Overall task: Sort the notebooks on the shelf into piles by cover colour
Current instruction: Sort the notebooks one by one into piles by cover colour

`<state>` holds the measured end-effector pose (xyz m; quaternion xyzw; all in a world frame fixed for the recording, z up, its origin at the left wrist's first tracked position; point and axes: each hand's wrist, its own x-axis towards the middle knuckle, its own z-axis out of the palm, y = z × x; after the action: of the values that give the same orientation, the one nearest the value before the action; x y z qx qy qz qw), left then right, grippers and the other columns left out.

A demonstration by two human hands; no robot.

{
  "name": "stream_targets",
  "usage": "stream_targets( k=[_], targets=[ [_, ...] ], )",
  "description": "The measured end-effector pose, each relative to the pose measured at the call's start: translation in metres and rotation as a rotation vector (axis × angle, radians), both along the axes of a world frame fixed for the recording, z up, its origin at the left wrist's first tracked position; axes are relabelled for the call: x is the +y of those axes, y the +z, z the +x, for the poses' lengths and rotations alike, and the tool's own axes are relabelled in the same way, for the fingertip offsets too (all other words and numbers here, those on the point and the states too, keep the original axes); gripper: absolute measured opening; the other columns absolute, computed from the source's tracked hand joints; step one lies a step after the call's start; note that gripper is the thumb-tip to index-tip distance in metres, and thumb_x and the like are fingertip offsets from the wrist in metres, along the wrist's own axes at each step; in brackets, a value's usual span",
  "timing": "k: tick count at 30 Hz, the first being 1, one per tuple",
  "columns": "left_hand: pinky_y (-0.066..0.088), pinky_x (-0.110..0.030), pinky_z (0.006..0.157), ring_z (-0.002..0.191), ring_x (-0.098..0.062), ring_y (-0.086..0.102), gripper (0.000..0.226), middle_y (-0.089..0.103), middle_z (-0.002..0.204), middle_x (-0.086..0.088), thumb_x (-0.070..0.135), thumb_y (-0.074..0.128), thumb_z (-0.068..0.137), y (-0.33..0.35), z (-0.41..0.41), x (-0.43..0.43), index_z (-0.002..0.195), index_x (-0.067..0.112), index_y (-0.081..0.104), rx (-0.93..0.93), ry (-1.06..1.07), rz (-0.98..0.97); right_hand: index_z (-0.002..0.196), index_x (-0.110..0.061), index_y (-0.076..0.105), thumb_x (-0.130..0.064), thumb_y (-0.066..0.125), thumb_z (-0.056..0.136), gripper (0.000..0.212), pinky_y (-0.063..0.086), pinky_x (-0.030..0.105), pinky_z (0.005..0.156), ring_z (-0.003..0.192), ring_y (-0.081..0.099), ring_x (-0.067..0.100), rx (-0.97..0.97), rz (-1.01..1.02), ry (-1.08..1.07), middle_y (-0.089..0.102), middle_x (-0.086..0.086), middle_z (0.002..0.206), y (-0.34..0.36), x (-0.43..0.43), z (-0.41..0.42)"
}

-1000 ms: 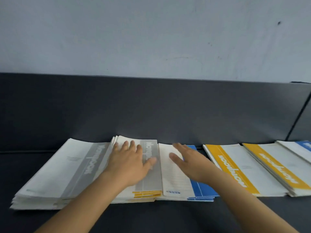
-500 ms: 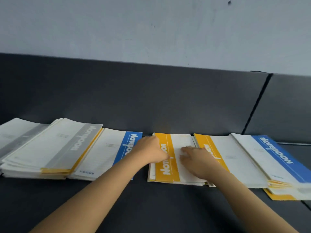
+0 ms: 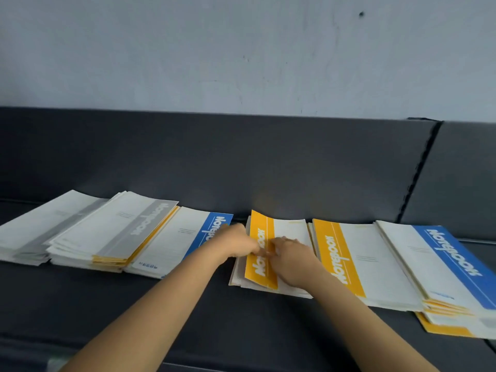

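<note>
Notebook (image 3: 264,232) shows a yellow band on white cover.

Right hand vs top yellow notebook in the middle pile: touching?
Touching. The head view shows the right hand lying on the yellow notebook, its fingers reaching onto the yellow band with no gap visible.

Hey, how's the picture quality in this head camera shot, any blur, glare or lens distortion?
Head view: light is soft and even, no hard shadows or glare; the fingertips of the left hand and right hand are motion-blurred where they meet on the yellow notebook, though its print is legible; the wide-angle lens leans the grey-banded pile and blue-topped pile outward.
</note>
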<state>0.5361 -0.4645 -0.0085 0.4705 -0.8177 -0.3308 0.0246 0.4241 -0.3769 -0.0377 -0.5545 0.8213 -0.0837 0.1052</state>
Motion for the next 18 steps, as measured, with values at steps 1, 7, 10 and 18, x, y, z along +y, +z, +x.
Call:
stream_targets(
  k=[1,7,10,18],
  targets=[
    [0.045,-0.028,0.075,0.097,-0.018,0.058,0.028,0.062,0.11,-0.006,0.039,0.071,0.085,-0.002,0.001,-0.002,0.091,0.016,0.058,0.04,-0.026,0.015,0.138,-0.015,0.041,-0.035,0.03,0.1,0.044,0.036,0.043,0.106,0.125,0.045,0.028,-0.011,-0.015,0.008,0.048,0.009,0.138,0.001,0.001,-0.001],
    [0.053,-0.043,0.096,0.104,-0.018,0.067,0.02,0.07,0.114,0.0,0.014,0.062,0.093,0.008,0.012,-0.001,0.111,0.023,0.063,0.293,-0.216,0.068,0.15,-0.031,-0.016,-0.04,0.048,0.096,0.083,0.002,0.044,0.118,0.146,-0.015,0.028,-0.089,-0.207,0.119,-0.019,0.004,0.159,0.017,0.013,-0.005],
    [0.054,-0.047,0.092,0.098,-0.024,0.07,0.018,0.073,0.105,-0.007,0.016,0.065,0.091,0.026,0.021,-0.006,0.11,0.015,0.064,0.307,-0.329,0.031,0.15,-0.036,-0.008,-0.046,0.062,0.083,0.097,-0.013,0.052,0.114,0.142,-0.029,0.027,0.217,-0.274,0.272,-0.025,0.0,0.157,0.037,0.011,-0.011],
    [0.056,-0.027,0.071,0.081,-0.013,0.072,0.025,0.074,0.089,-0.002,0.026,0.082,0.076,0.057,0.044,-0.009,0.095,0.015,0.071,0.71,-0.067,-0.08,0.071,-0.01,0.059,-0.04,0.067,0.085,0.034,0.04,0.029,0.069,0.064,0.048,0.013,-0.103,-0.33,0.259,0.05,-0.002,0.067,0.113,0.0,-0.01]
  ],
)
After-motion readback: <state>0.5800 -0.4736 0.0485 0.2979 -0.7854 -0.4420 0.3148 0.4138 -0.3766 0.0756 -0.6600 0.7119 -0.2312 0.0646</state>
